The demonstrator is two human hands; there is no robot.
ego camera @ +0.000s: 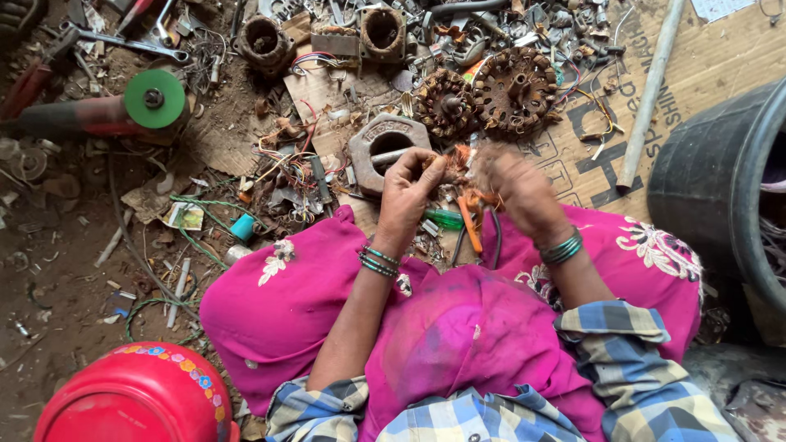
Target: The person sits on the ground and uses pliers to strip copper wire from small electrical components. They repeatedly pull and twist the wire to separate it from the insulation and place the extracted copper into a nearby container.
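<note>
Nearby, rusty stators (491,94) beyond copper tangle (460,160)

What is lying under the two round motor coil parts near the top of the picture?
The two stators rest on flattened brown cardboard with loose coloured wires around them. The patch directly beneath them is covered and cannot be seen.
</note>
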